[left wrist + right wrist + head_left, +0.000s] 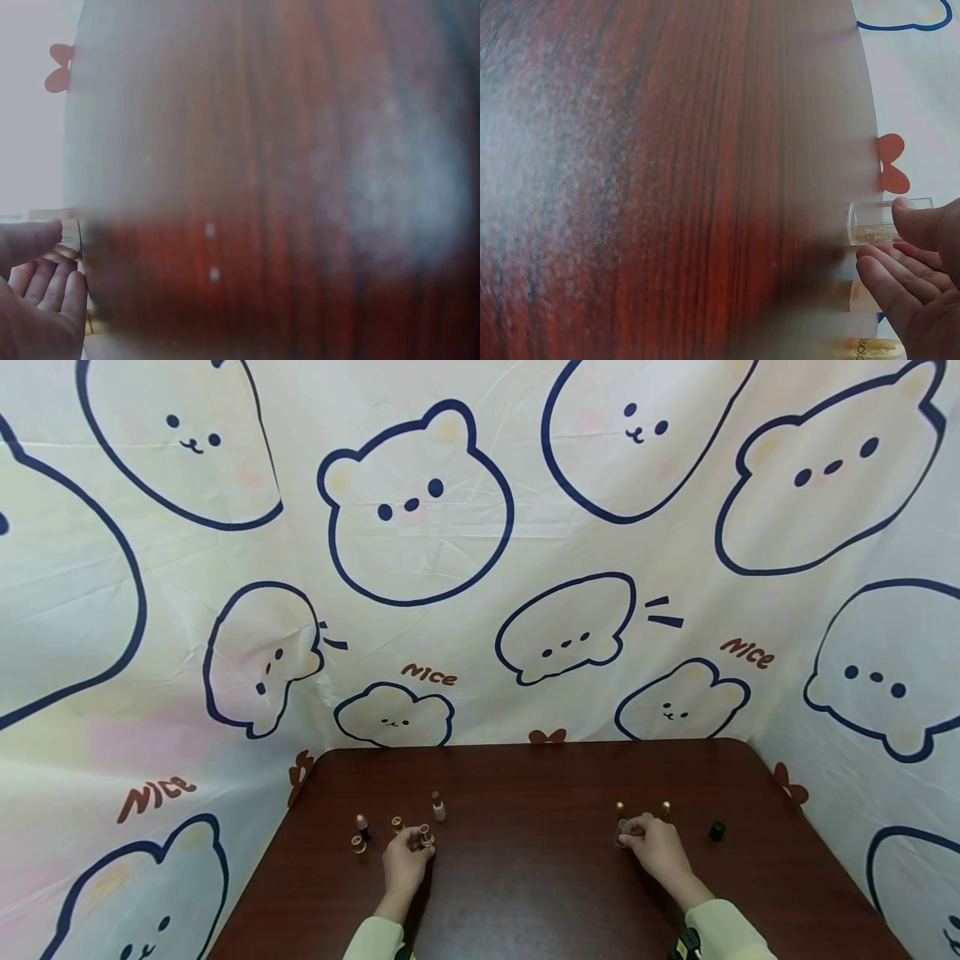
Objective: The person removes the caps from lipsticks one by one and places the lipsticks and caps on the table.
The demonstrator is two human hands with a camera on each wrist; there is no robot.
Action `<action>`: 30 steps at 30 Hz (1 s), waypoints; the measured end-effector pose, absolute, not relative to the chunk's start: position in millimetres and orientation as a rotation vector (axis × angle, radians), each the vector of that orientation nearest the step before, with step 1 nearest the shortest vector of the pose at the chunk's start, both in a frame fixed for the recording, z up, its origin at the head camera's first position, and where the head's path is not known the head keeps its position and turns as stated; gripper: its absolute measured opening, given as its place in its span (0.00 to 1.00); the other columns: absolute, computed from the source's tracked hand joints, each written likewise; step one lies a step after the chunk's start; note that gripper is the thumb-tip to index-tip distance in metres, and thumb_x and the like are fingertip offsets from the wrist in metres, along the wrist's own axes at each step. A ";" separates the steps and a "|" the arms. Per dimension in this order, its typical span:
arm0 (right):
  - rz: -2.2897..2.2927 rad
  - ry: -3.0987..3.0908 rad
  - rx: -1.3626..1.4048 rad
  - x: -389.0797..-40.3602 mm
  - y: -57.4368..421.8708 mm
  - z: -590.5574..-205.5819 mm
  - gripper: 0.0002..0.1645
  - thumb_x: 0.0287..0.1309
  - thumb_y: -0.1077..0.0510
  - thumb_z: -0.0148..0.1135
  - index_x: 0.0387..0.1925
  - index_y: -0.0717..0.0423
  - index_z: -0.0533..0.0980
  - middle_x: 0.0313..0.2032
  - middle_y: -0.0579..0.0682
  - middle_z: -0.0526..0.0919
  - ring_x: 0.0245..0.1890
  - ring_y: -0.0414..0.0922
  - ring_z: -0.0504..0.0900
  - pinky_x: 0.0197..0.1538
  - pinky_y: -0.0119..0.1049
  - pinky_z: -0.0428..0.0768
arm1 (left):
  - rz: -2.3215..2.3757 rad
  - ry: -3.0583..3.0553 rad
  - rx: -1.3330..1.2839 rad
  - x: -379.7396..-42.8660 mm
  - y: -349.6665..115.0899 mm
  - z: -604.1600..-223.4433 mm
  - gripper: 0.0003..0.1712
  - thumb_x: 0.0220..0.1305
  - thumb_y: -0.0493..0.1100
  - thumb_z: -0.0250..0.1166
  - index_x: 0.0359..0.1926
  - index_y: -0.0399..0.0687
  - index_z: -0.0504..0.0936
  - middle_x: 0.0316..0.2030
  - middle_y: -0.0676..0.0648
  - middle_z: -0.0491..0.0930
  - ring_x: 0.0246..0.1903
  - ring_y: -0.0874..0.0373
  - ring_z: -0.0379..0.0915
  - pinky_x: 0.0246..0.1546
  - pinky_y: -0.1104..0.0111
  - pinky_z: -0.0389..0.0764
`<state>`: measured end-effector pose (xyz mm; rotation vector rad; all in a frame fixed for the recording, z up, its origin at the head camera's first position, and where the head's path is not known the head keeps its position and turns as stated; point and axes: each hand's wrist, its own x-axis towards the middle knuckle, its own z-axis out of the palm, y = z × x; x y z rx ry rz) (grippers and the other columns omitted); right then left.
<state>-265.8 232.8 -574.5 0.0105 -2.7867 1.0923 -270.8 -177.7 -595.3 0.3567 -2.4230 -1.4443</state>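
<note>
In the head view my left hand [406,865] is at the left of the table, with thumb and fingers pinching a lipstick [427,836]. The left wrist view shows a pale, clear part [71,234] of it beside the thumb; the rest is hidden. Close around that hand stand a gold-rimmed lipstick [397,823], another at the left [358,844], a pink lipstick with a dark base [363,827] and a pale tube with a brown top [438,807]. On the right, my right hand [656,846] pinches a clear rectangular cap [871,223] with gold lettering.
Two gold caps stand beyond my right hand, one at its left [619,810] and one at its right [666,810]. A black cap [717,832] is farther right. The dark red-brown table [532,868] meets a bear-patterned cloth [480,710] at its far edge.
</note>
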 end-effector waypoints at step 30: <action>1.046 -2.817 0.027 -260.4 234.0 -564.6 0.18 0.53 0.63 0.71 0.44 0.69 0.80 0.35 0.54 0.82 0.33 0.51 0.84 0.30 0.41 0.81 | -1.430 -2.428 0.251 -267.9 -180.1 -588.5 0.20 0.46 0.26 0.74 0.43 0.37 0.82 0.33 0.45 0.83 0.36 0.49 0.80 0.33 0.60 0.79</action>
